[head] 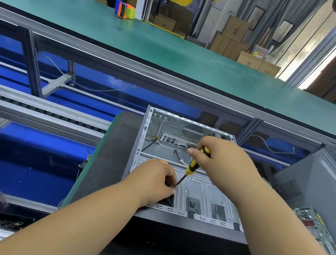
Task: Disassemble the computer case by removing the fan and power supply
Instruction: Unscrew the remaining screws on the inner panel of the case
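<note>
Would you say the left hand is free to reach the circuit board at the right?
Probably not: the left hand grips a black part inside the case, and the right hand, holding the screwdriver, crosses between it and the circuit board.

A factory assembly line: long green-topped benches [134,30], roller conveyor [39,109], stacked cardboard boxes [233,38].

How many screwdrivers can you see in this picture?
1: a yellow-and-black screwdriver, gripped by the right hand, its tip down inside the computer case beside the left hand. Others may lie out of view.
</note>
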### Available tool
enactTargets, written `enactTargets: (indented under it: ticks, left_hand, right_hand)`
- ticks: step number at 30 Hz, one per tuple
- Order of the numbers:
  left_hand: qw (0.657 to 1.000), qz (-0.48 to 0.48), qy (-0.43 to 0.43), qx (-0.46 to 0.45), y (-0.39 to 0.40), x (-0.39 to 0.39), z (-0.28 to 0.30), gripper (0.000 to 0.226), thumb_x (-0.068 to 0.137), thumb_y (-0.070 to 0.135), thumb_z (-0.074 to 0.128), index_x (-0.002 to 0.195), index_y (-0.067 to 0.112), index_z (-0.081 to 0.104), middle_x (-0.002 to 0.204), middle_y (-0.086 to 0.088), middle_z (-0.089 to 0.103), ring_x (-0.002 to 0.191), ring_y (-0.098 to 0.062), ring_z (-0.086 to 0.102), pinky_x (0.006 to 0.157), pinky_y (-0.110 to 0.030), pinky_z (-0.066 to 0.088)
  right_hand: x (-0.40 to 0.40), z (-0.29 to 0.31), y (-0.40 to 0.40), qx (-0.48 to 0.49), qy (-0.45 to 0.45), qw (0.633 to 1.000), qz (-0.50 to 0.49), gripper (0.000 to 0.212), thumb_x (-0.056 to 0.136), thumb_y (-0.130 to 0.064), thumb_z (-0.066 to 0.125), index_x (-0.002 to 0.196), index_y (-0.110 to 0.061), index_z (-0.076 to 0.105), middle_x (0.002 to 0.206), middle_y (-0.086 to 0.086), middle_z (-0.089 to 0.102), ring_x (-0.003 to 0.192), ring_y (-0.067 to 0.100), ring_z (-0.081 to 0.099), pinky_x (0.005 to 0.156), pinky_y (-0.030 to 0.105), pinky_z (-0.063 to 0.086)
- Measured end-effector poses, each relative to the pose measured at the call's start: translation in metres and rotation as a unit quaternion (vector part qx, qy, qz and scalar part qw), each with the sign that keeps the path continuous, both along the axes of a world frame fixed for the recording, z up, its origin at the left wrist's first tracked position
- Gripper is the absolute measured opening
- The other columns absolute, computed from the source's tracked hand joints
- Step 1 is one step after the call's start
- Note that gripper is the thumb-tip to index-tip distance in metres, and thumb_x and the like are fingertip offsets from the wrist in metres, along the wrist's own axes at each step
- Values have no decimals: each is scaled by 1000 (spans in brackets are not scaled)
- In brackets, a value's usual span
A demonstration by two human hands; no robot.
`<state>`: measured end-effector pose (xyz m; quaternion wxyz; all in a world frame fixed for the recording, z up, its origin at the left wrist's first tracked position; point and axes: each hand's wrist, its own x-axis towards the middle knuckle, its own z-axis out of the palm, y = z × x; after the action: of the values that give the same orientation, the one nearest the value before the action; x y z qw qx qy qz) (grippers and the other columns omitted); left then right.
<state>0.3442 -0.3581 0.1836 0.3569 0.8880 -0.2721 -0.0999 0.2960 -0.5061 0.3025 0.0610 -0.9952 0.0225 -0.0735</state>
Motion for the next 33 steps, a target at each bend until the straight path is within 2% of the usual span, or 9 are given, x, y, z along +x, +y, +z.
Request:
enactTargets:
  ticks: [3,6,13,18,21,23,27,31,33]
  left_hand:
    - [1000,-4,1,-2,-1,0,0,7,81,31,73,79,35,68,89,13,63,86,-6,60,81,-29,54]
    - [1000,-7,2,2,-2,1,-1,6,82,31,73,81,36,69,90,12,63,87,-7,61,82,-30,54]
    - [1000,-6,7,-2,-2,2,-2,5,81,33,73,80,38,70,87,15,62,83,-3,59,80,-30,55]
    - [1000,-11,-2,-2,-2,1,-3,7,80,32,72,78,37,66,87,14,61,84,-5,59,80,-31,55]
    - [1000,-13,-3,0,-1,1,-2,12,80,30,72,76,37,63,86,14,61,84,-6,60,81,-29,55]
    - [1000,-14,-1,-1,-1,1,-2,12,80,29,71,76,37,63,85,15,61,83,-5,60,80,-29,55]
    - [1000,-8,8,-7,0,0,-2,11,81,29,71,77,37,66,86,15,63,82,-3,60,78,-27,54]
    - [1000,-9,10,-6,-2,1,0,11,81,27,71,76,35,65,86,13,64,83,-6,60,79,-28,54]
    - [1000,-8,8,-1,-2,2,0,12,82,27,71,75,34,64,86,13,62,84,-7,60,79,-28,54]
  right_hand:
    - [0,-1,0,34,4,999,11,8,92,-35,55,91,-27,56,78,-10,56,68,9,50,52,26,32]
    - [-2,-4,2,52,3,998,17,9,87,-29,54,96,-27,53,86,-13,51,74,3,48,55,22,30]
    - [0,-1,0,-17,6,1000,-5,35,98,-58,37,86,-29,53,62,-10,55,61,3,49,49,28,29]
    - [-2,-1,1,53,15,998,22,8,97,-34,48,95,-28,54,79,-12,54,66,3,48,53,27,30]
    - [-4,-2,4,83,33,994,55,13,92,-24,46,99,-31,53,94,-14,49,76,3,49,59,24,34]
    - [-4,-3,5,53,25,997,51,8,94,-31,45,99,-29,50,91,-12,52,77,11,51,59,28,37]
    - [-2,-2,2,-34,5,999,33,32,98,-55,39,94,-25,50,79,-7,60,69,11,52,53,30,34]
    - [-4,-4,2,47,16,998,31,6,98,-35,48,99,-29,50,78,-11,60,65,2,49,53,27,32]
    - [-6,-5,5,101,21,994,33,9,94,-26,48,101,-31,49,81,-11,57,66,2,49,54,28,33]
